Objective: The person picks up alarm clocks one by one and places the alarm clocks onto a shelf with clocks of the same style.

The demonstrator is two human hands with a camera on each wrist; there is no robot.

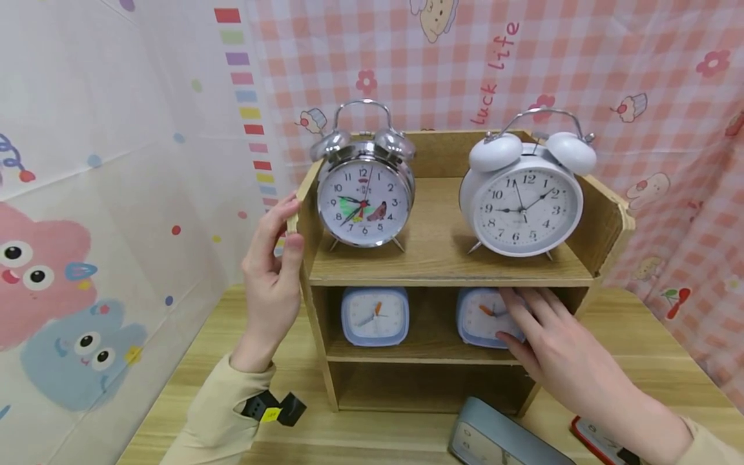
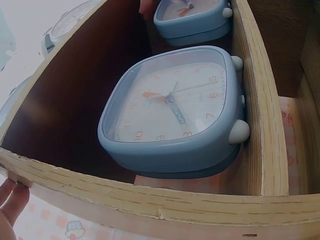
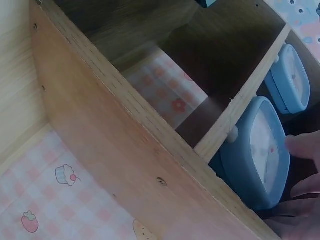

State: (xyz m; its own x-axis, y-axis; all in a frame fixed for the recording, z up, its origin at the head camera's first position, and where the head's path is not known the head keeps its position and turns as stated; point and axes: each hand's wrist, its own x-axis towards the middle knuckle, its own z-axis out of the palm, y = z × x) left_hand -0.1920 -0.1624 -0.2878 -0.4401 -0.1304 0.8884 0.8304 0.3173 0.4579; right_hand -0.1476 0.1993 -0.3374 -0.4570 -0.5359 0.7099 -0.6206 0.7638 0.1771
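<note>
My left hand [image 1: 272, 278] grips the front edge of the left side panel of a small wooden shelf [image 1: 453, 282], thumb in front. Inside the middle tier, my right hand [image 1: 558, 336] holds the right-hand blue alarm clock [image 1: 478, 318], fingers over its upper right and thumb low on its face. The right wrist view shows this clock [image 3: 257, 150] at the shelf's side wall, with the thumb at its front rim. A matching blue clock [image 1: 374, 316] stands at the left of the same tier; in the left wrist view this clock [image 2: 170, 105] shows white feet.
On the top tier stand a silver twin-bell clock [image 1: 366, 200] and a white twin-bell clock [image 1: 526, 206]. A grey-blue clock [image 1: 506, 433] lies before the shelf on the wooden table [image 1: 279, 413]. A red-rimmed clock [image 1: 593, 436] is partly under my right forearm.
</note>
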